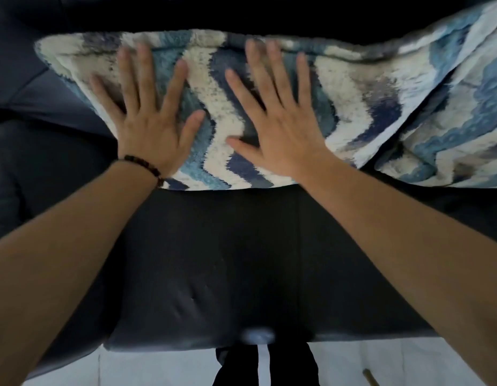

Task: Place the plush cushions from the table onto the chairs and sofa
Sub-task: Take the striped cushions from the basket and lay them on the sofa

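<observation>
A plush cushion [353,87] with blue, white and grey zigzag stripes leans against the back of a dark sofa [213,260]. My left hand [147,115] lies flat on its left half, fingers spread and straight. My right hand [278,126] presses flat on its middle, fingers spread too. A second cushion [464,129] of the same pattern sits to the right, its left corner overlapping the first one and its right part cut off by the frame edge.
The dark seat cushion fills the middle of the view down to its front edge [186,344]. A sofa arm [24,168] rises at the left. White floor tiles [158,369] and my dark trouser legs [241,366] show below.
</observation>
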The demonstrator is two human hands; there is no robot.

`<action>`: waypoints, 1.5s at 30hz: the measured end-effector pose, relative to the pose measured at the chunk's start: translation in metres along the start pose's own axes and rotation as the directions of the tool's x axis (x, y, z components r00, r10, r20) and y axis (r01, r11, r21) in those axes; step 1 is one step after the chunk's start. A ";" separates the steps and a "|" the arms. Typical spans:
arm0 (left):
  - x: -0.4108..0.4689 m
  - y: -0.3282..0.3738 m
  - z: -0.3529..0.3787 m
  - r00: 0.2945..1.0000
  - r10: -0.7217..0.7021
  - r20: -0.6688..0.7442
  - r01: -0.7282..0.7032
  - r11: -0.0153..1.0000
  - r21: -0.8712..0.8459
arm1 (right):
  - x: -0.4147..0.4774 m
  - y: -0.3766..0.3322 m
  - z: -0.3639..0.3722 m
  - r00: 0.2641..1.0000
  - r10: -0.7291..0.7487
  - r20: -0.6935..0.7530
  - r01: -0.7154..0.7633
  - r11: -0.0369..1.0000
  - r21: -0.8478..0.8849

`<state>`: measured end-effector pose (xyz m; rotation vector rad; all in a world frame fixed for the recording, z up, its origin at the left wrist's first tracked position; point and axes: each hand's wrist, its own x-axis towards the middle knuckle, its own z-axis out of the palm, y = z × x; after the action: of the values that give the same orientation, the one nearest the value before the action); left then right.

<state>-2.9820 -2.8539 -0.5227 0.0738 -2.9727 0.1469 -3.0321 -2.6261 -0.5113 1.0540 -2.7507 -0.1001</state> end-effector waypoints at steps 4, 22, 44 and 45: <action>0.031 -0.025 0.009 0.982 -0.162 0.099 0.165 0.986 -0.028 | 0.001 0.085 0.007 0.974 0.200 0.103 -0.192 0.978 -0.083; -0.075 0.003 0.055 0.970 0.160 0.182 -0.177 0.981 0.083 | -0.084 0.022 0.074 0.990 -0.118 0.077 0.120 0.993 -0.015; -0.093 0.039 0.028 0.979 -0.187 0.081 0.204 0.885 -0.418 | -0.118 -0.001 0.055 0.782 0.599 0.172 -0.623 0.748 0.229; -0.102 0.047 0.024 0.916 -0.381 0.121 0.379 0.730 -0.569 | -0.123 -0.010 0.052 0.623 0.749 0.228 -0.756 0.501 0.420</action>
<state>-2.8881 -2.8056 -0.5677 0.5963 -2.7717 -0.8143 -2.9469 -2.5520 -0.5827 -0.2240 -3.0353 0.7483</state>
